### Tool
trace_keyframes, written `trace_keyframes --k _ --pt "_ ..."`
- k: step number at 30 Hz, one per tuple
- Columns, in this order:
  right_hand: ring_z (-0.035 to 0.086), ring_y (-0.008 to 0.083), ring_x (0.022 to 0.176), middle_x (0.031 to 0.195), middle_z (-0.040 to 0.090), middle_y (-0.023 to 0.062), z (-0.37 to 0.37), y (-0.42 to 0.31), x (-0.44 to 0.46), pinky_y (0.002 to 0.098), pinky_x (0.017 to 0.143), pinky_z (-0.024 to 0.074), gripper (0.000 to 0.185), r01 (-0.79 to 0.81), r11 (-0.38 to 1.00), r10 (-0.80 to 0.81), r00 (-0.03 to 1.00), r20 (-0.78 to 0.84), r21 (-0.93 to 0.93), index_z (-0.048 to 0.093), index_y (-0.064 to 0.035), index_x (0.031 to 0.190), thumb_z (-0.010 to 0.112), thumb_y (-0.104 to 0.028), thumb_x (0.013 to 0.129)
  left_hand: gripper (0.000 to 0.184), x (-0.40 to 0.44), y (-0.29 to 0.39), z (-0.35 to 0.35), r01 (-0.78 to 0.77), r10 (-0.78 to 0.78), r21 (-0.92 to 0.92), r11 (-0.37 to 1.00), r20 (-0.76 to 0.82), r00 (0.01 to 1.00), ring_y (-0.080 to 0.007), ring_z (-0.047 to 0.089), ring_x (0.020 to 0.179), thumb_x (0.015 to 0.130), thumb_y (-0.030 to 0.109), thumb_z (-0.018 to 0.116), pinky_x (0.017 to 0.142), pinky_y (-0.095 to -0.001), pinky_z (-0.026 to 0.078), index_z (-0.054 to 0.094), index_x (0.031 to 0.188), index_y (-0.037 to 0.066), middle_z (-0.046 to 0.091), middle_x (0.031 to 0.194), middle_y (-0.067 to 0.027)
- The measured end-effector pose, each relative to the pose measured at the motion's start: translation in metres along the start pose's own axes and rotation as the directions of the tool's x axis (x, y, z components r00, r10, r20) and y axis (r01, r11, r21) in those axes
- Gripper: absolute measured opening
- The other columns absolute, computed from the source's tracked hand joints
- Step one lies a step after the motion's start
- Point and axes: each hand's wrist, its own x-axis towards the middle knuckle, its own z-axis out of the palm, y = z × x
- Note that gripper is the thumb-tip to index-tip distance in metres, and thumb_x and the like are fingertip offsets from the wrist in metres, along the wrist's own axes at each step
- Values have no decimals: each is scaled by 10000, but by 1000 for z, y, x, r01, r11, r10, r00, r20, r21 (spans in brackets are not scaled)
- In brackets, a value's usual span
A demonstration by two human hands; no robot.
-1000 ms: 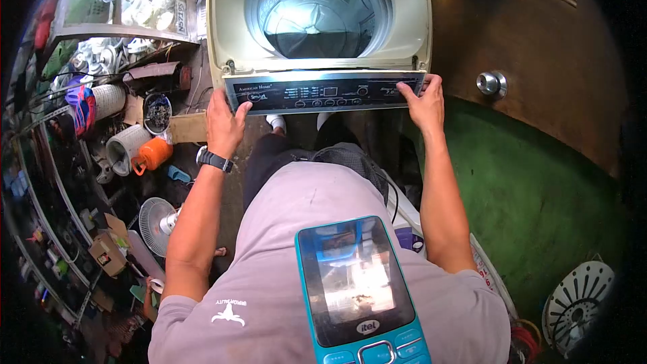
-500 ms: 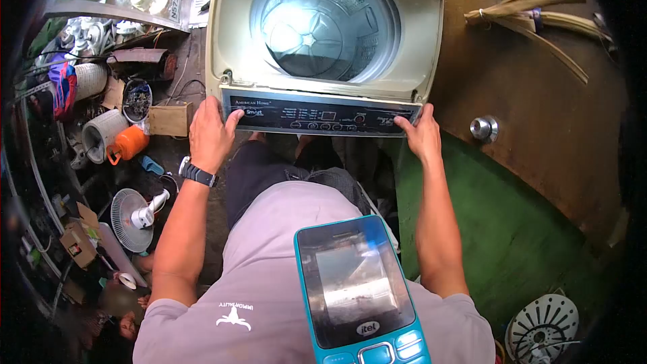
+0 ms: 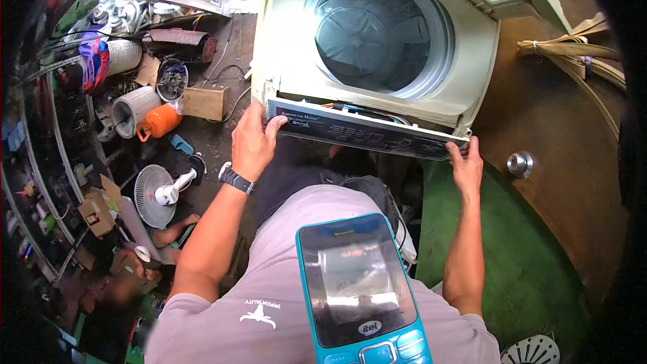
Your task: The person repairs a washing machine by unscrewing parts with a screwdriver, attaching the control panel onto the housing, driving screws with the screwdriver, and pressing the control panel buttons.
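A top-loading washing machine stands before me with its lid up, and its tub shows inside. Along its front edge, a dark control panel leans out toward me. Coloured wires show in the gap behind the panel's upper edge. My left hand grips the panel's left end, thumb on the face and fingers behind. At the other end, my right hand pinches the panel's right corner. The undersides of both grips are hidden.
A blue phone hangs close to the camera, over my shirt. On the left are a fan, an orange tank, a wooden box and another person. A metal knob and a bundle of strips are to the right.
The panel's upper edge has come away from the machine, exposing wires behind it. Machine and hands appear farther right and tilted as the view has turned. Both hands keep their hold.
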Motion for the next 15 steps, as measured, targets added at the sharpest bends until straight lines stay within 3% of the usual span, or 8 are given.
trace_keyframes --k 2,6,7,9,12,13,15 --pt "561 271 663 721 581 106 2 -3 -5 402 676 505 500 -6 999 7 1000 -20 35 493 -33 996 796 -422 912 379 4 -1 2 -18 18 13 1000 -10 1000 -419 600 737 934 271 772 665 -485 474 502 939 4 590 827 -215" --pt "638 310 711 762 641 134 -1 -7 -4 435 697 516 513 -35 998 35 999 3 48 514 -30 1012 793 -447 907 378 9 -1 -1 -91 90 72 993 14 996 -450 619 778 939 282 765 671 -504 479 513 953 1 610 831 -229" --pt "653 333 732 779 657 146 -1 -10 -2 446 710 519 512 -37 999 37 999 22 -5 522 -30 1023 792 -448 905 367 13 5 -6 -31 21 106 994 87 996 -459 627 796 946 284 756 672 -512 481 521 957 3 621 829 -234" --pt "667 386 768 812 686 172 0 -15 7 463 738 523 503 -49 996 52 998 47 -77 560 -38 1081 790 -448 903 367 19 5 -7 -40 26 125 991 108 994 -459 631 799 948 292 752 672 -512 483 524 953 4 627 830 -233" --pt "671 390 777 826 693 180 -6 -25 17 460 746 525 507 -62 992 75 991 114 -111 583 -43 1135 793 -441 901 378 22 1 -8 -56 35 147 988 145 989 -457 637 788 951 319 747 665 -505 487 535 944 7 641 822 -226" --pt "688 360 755 822 704 170 -6 -23 16 446 727 530 495 -11 992 23 995 95 -124 591 -39 1150 787 -424 909 390 25 5 -12 -88 56 204 975 155 986 -456 639 788 950 335 748 666 -505 488 539 945 6 643 821 -225" --pt "698 338 742 814 709 163 -9 -31 14 438 715 533 484 -58 996 67 989 128 -72 591 -36 1146 784 -414 912 405 31 4 -15 -114 71 232 966 185 980 -444 643 779 943 366 753 677 -502 495 572 956 4 643 817 -219"
